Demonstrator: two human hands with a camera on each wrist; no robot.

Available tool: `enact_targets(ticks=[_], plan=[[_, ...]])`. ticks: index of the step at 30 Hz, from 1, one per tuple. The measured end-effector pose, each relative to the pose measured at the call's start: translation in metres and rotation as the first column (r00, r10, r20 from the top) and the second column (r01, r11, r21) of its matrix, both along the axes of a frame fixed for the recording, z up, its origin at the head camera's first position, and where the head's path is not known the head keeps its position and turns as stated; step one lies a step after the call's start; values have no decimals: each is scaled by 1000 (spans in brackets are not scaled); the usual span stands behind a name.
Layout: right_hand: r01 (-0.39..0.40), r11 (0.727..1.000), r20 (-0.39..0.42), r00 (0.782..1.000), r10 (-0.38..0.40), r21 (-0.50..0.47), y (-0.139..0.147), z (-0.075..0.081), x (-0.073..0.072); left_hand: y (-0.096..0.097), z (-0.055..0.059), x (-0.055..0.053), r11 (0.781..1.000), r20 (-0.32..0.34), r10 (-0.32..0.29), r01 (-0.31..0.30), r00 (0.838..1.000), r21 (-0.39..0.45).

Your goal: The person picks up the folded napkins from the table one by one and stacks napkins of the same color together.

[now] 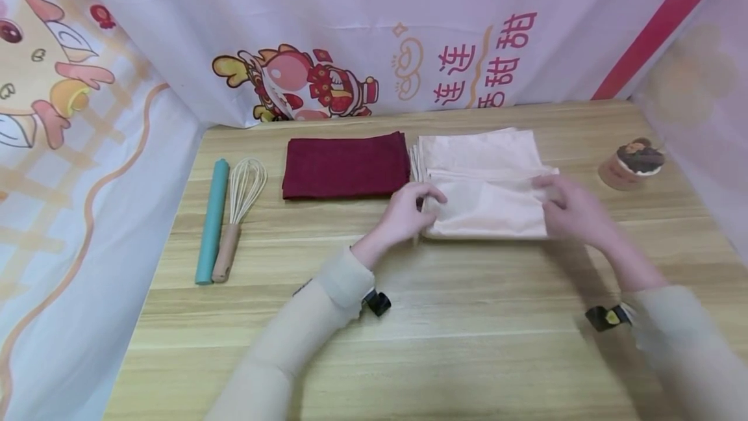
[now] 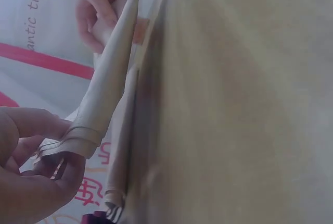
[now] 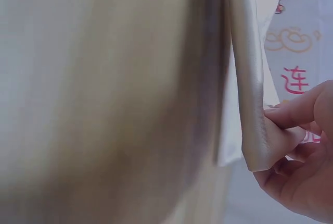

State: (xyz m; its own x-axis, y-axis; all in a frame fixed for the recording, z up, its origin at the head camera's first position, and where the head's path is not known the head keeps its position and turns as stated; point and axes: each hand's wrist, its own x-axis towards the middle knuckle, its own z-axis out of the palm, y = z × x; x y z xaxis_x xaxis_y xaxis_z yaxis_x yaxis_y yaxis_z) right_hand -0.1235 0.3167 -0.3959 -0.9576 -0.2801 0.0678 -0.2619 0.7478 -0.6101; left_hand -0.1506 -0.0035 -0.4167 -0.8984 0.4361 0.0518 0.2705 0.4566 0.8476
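A folded cream cloth [image 1: 491, 210] stretches between my two hands, overlapping the front part of another folded pale cloth [image 1: 479, 150]. My left hand [image 1: 406, 212] pinches its left end, where stacked fold layers show between thumb and fingers in the left wrist view. At the opposite end my right hand [image 1: 575, 212] pinches a corner, thumb on one face and fingers on the other. Both wrist views show the held cloth [image 2: 106, 78] raised off the tabletop. Just left of the pale cloth lies a folded maroon cloth [image 1: 345, 166], which neither hand touches.
A teal rolling pin [image 1: 212, 223] and a whisk [image 1: 228, 249] with a wooden handle lie side by side at the left of the wooden table [image 1: 444, 343]. Toward the back right stands a cupcake-like item [image 1: 631, 164]. Printed fabric hangs behind and beside the table.
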Motion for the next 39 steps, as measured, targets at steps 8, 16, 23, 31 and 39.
enact_targets(ticks=[8, 16, 23, 31, 39], plan=[[47, 998, 6, 999, -47, 31, -1, 22, -60, 8, 26, -51, 991, 8, 131, -131, 991, -7], [68, 995, 67, 995, -73, 77, -10, 4, -108, 21, 10, -87, 964, -1, 227, -225, 974, -144], [93, 988, 119, 987, -109, 126, -11, -5, -111, 29, 6, -84, 949, -40, 138, -144, 990, -280], [94, 982, 118, 986, -114, 162, 0, 0, -104, 22, 22, -69, 923, -52, 72, -86, 996, -375], [69, 973, 39, 996, -79, 223, 6, 11, -77, -38, 41, -41, 952, -147, 75, -115, 986, -285]])
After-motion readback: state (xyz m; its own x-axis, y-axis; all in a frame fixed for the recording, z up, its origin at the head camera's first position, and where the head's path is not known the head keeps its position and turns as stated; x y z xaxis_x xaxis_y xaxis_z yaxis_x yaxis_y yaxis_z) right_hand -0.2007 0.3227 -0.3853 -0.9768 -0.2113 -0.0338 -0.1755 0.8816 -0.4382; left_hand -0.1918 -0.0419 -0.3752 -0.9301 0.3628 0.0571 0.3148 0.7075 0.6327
